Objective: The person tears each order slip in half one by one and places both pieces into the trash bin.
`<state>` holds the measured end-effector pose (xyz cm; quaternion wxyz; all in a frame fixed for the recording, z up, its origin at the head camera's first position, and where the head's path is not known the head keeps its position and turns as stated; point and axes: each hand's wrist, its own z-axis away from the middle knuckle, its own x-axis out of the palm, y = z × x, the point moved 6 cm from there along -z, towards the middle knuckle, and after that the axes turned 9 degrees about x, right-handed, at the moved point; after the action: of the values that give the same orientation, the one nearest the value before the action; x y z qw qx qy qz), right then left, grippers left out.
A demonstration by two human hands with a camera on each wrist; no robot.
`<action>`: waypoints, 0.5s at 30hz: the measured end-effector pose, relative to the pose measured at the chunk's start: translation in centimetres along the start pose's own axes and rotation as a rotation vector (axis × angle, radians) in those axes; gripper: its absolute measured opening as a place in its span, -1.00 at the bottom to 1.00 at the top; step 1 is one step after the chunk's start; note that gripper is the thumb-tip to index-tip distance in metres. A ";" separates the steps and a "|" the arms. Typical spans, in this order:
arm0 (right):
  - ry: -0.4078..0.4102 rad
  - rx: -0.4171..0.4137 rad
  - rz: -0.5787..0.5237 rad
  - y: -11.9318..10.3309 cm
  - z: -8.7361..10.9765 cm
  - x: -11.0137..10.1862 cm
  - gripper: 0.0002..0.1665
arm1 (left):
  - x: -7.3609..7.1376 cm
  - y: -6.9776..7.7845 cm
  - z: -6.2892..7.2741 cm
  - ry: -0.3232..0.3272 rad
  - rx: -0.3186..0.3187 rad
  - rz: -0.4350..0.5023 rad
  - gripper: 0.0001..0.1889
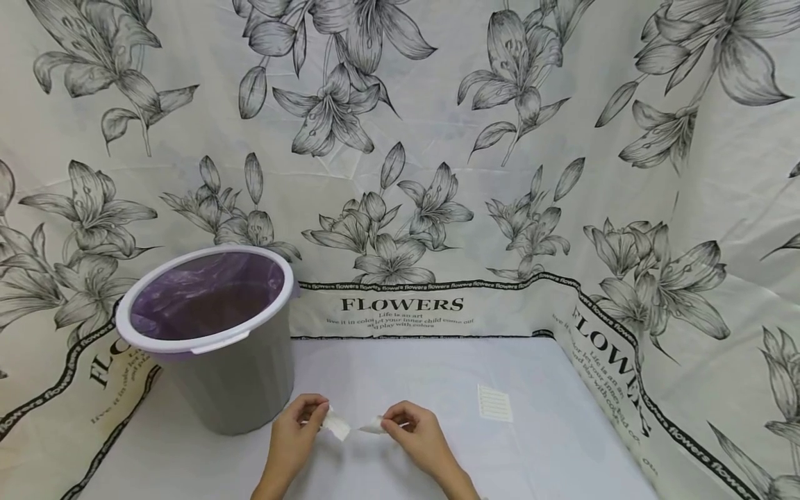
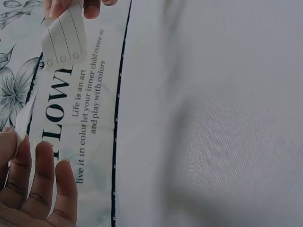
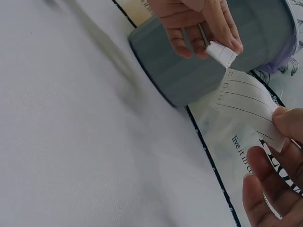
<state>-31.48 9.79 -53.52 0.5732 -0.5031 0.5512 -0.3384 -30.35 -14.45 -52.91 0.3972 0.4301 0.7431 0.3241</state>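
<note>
My left hand pinches a small torn piece of white paper between thumb and fingertips. Facing it, my right hand pinches another piece of paper. In the right wrist view, the right piece is curved, with printed lines and small checkboxes. Its upper corner appears to meet the left piece; whether they are still joined I cannot tell. The left wrist view shows the left piece nearly edge-on. Both hands are above the white tabletop, their other fingers loosely bent.
A grey bin with a purple liner and pale rim stands left of my hands. On the white table to the right lies a lined sheet of paper. Flower-printed cloth hangs behind and at both sides.
</note>
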 end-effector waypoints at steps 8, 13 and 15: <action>0.017 -0.020 0.070 -0.5 -0.2 -0.4 -0.92 | -1.2 0.3 -0.1 -0.022 0.018 -0.038 -0.94; -0.019 -0.069 0.111 -1.6 -1.0 -0.2 -0.94 | -2.3 1.6 -0.2 -0.054 0.123 -0.066 -0.97; -0.046 -0.098 0.132 -2.3 -1.4 -0.2 -0.94 | -2.9 2.3 -0.3 -0.059 0.193 -0.082 -0.94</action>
<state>-32.52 9.08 -51.09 0.5812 -0.5009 0.5859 -0.2609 -28.85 -16.11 -49.91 0.3886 0.4451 0.7758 0.2215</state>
